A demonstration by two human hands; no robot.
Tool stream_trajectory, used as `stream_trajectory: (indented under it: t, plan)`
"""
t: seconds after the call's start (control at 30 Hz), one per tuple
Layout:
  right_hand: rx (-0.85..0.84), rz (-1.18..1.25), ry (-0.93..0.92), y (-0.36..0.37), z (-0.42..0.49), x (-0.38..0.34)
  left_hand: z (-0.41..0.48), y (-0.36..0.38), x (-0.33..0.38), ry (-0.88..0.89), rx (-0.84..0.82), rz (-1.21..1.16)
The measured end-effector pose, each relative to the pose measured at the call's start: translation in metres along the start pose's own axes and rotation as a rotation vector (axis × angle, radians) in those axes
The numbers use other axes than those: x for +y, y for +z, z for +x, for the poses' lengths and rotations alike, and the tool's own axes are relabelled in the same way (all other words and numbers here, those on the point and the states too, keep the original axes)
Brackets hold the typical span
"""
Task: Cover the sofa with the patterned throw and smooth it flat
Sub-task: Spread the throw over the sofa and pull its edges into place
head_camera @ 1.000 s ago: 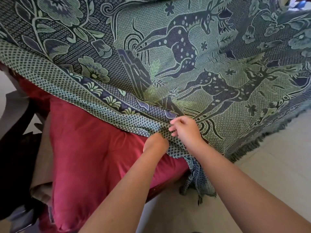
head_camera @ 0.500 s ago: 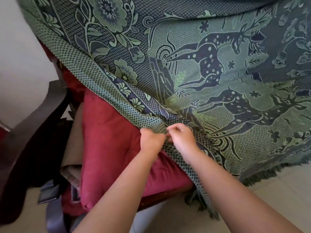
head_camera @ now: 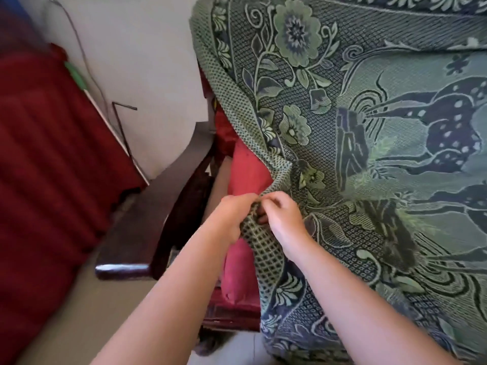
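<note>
Fingers point(head_camera: 272, 201) of left hand point(head_camera: 232, 218) and right hand point(head_camera: 286, 222) pinching throw point(head_camera: 342, 133), sofa cushion point(head_camera: 247, 169) beside

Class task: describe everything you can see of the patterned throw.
The patterned throw is a woven-looking green and dark blue cloth with flowers, spotted deer and a checked border. It drapes over the sofa, creased, leaving a red cushion bare beside its edge. The left hand and right hand pinch that border.
</note>
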State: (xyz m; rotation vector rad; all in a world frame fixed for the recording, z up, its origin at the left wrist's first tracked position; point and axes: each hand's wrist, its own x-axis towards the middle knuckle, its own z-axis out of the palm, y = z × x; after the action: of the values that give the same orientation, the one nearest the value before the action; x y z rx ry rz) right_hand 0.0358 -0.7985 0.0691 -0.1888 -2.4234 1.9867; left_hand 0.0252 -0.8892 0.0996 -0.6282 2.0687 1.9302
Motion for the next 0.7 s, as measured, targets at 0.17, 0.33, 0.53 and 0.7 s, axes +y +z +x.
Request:
stream_trajectory:
  t: [0.17, 0.33, 0.53, 0.7]
  plan:
    - [-0.076, 0.080, -0.048, 0.028, -0.004, -0.020, -0.008, -0.029, 0.004, 0.408, 0.244, 0.136]
    - [-0.154, 0.188, -0.077, 0.046, -0.014, -0.042, -0.029, -0.051, 0.012, 0.621, 0.388, 0.314]
    - [-0.278, 0.191, -0.087, 0.069, -0.028, -0.066, -0.042, -0.088, 0.022, 0.587, 0.451, 0.305]
    - [-0.385, 0.187, -0.087, 0.090, -0.038, -0.087, -0.047, -0.124, 0.028, 0.553, 0.606, 0.237]
